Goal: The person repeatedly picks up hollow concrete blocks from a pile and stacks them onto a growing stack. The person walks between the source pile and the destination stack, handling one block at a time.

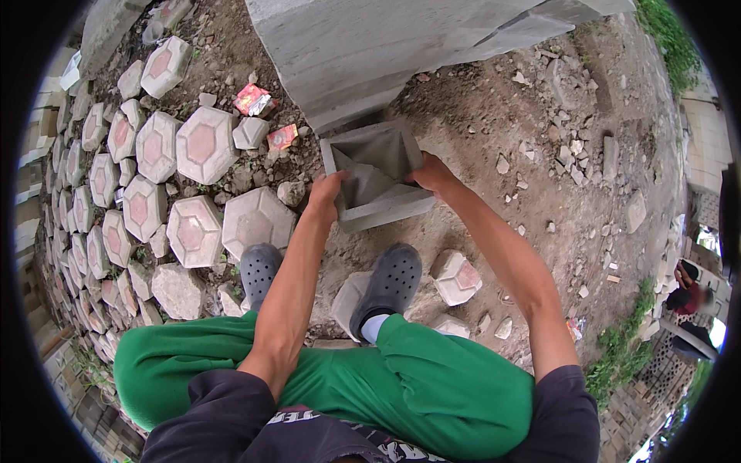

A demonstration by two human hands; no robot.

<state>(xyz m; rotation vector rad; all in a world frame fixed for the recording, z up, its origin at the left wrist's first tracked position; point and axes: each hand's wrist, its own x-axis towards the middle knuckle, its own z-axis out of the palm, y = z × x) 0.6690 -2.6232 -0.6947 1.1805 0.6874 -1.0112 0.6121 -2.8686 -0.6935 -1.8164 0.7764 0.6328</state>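
Note:
A grey square mould, open on top with sloping inner walls, sits on the dirt just below a big grey concrete slab. My left hand grips the mould's left wall. My right hand grips its right wall. Both forearms reach forward from the lower edge, over my green trousers and grey perforated clogs.
Hexagonal paving blocks with pinkish centres lie in rows on the left. Broken blocks and stones litter the bare dirt near my feet. Red wrappers lie by the slab. Another person crouches at the far right.

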